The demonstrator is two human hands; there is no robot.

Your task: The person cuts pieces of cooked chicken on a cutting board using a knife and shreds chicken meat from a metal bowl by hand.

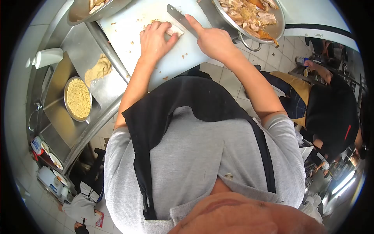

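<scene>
My right hand grips a knife, its index finger stretched along the blade's spine. The blade lies over the white cutting board, pointing up and to the left. Close beside it, my left hand holds down a pale piece of meat, with fingers curved at its far side and the thumb along its near edge. Small brown scraps are scattered over the board around both hands.
A metal bowl of cooked meat pieces stands at the upper right, another bowl at the upper left. Left, a sink has a pan of yellowish food. A beige heap lies on the steel counter. Co-workers stand right and lower left.
</scene>
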